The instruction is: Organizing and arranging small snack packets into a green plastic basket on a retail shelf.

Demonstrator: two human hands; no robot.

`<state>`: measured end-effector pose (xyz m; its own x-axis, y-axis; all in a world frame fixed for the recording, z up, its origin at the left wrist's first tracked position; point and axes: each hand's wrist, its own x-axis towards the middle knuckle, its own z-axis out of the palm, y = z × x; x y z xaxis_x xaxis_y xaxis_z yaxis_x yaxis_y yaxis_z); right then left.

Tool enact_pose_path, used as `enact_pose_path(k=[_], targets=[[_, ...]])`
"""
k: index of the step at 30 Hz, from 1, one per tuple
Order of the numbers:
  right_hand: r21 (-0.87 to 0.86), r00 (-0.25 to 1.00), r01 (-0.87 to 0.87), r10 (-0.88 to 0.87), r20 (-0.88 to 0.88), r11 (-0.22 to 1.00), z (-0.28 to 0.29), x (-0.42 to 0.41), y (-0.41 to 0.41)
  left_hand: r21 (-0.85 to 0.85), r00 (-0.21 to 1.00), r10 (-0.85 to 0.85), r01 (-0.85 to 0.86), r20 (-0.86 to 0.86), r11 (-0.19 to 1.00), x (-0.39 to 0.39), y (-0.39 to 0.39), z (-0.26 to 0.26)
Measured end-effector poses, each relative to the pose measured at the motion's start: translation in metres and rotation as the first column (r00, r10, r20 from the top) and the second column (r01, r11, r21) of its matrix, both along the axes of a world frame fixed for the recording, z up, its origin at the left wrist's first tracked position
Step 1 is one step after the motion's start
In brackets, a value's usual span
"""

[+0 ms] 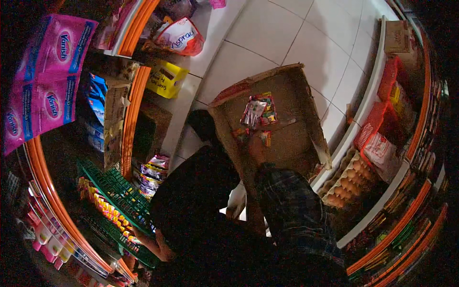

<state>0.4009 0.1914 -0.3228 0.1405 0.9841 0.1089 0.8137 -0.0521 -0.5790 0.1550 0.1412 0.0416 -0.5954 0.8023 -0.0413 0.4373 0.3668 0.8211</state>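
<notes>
At the lower left, my left hand [156, 244] grips the near end of a green plastic basket [120, 193]. Small yellow-and-red sachets [111, 215] fill the basket, which sits tilted beside the shelf. My right hand [256, 145] appears as a dim, blurred shape inside an open cardboard box [294, 147]; its fingers cannot be made out. Small orange packets [265, 138] lie close to it. Further inside the box are a silver-backed packet [254, 109] and a colourful one [269, 111]. Dark clothing hides part of the box's near side.
Vanish sachet strips [53, 82] hang at the left by orange-edged shelves [134, 118]. A Kispray pouch [183, 37] and yellow package [166, 79] occupy the left shelving. An egg tray [346, 179] and red plastic baskets [373, 123] line the right shelf. Pale tiles [265, 39] cover the floor.
</notes>
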Motion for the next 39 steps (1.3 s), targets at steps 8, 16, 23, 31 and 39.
enact_pose_path(k=[8,16,23,31,39], targets=[[-0.120,0.999,0.017,-0.023,-0.046,0.993,-0.026,0.036,-0.035,-0.114,0.988,-0.013,-0.005,-0.151,0.993,0.003,0.006,0.010],[-0.256,0.996,0.051,-0.069,-0.064,0.965,-0.056,0.074,-0.043,-0.131,0.972,-0.032,0.002,-0.231,0.991,-0.002,-0.002,0.004],[-0.374,0.991,0.071,-0.109,-0.082,0.925,-0.078,0.048,-0.065,-0.125,0.974,-0.069,0.042,-0.217,0.991,-0.016,-0.008,-0.001],[-0.503,0.980,0.065,-0.150,-0.129,0.862,-0.108,0.014,-0.075,-0.061,0.999,0.014,-0.011,0.047,0.998,-0.003,0.001,0.004],[-0.631,0.974,0.053,-0.181,-0.139,0.774,-0.142,0.048,-0.097,-0.065,0.999,0.003,-0.006,-0.044,0.998,-0.004,-0.004,0.004]])
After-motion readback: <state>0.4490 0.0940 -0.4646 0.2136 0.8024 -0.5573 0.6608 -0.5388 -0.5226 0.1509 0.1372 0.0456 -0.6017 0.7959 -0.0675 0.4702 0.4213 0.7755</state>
